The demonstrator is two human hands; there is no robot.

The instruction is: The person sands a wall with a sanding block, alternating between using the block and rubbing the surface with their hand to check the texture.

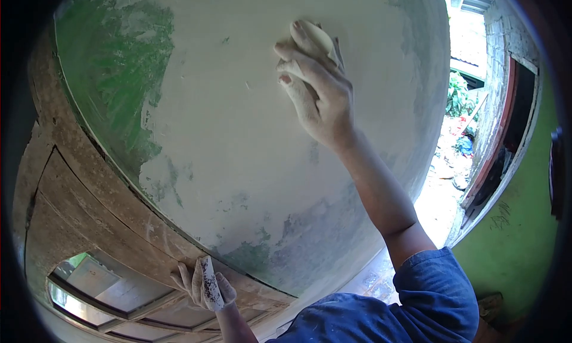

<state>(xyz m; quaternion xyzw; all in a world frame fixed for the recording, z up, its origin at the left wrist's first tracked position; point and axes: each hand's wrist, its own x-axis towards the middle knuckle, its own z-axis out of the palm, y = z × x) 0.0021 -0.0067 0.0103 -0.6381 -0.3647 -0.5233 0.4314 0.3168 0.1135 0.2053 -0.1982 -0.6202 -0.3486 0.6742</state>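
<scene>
High on the wall, my right hand (pixel 319 87), coated in white, is closed on a pale flat scraper (pixel 323 40) pressed to the surface. Most of the scraper is hidden by the fingers. Under it the wall (pixel 238 122) carries a broad whitish coat of putty, with green paint (pixel 113 75) showing at the left and thin, patchy cover lower down. Low in the view, my left hand (pixel 193 286), also white-smeared, grips a narrow white piece with dark flecks (pixel 211 282); its exact kind cannot be made out. This hand is near the wall's lower left edge.
A brown wooden frame (pixel 89 191) borders the wall on the left, with glass panes (pixel 98 277) below. At the right are a bright opening with plants (pixel 457 95), a red-edged door frame (pixel 503 134) and a green wall (pixel 509 247).
</scene>
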